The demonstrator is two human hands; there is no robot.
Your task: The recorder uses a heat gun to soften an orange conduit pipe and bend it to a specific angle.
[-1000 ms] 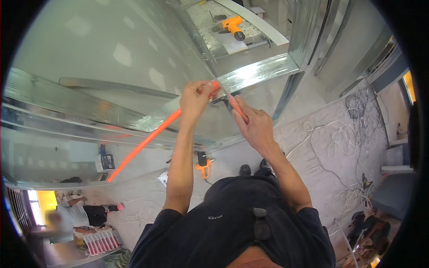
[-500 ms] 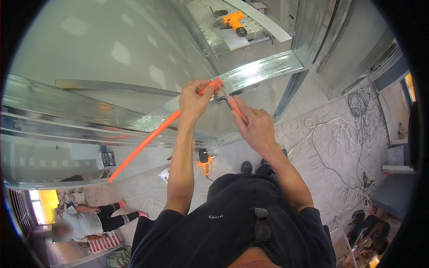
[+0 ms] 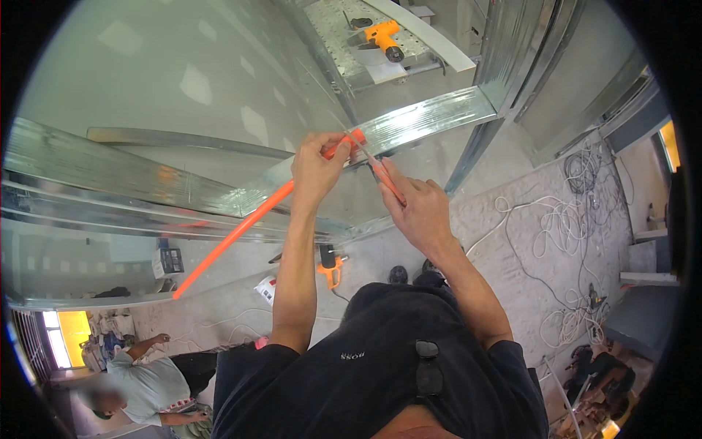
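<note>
My left hand [image 3: 316, 167] is closed round a long orange tube [image 3: 238, 230] close to its upper end. From there the tube slants down to the left, past a metal stud. In my right hand [image 3: 420, 208] is an orange-handled utility knife [image 3: 385, 179], gripped by its handle. Its thin blade reaches up and lies across the tube's end, just beyond my left fingers. Whether the blade has gone into the tube is too small to tell. Both hands are over a shiny metal track [image 3: 431, 115] that runs crosswise.
An orange cordless drill [image 3: 382, 36] lies on a perforated platform [image 3: 329, 29] beyond the track. An orange power tool [image 3: 330, 272] and a white container [image 3: 265, 290] are on the floor. Loose cables [image 3: 567, 234] spread at right. A co-worker [image 3: 153, 384] is at lower left.
The knife blade lies more clearly across the tube's end than before; the tube and my left hand are nearly unmoved. The co-worker has shifted nearer and changed posture, one arm stretched out.
</note>
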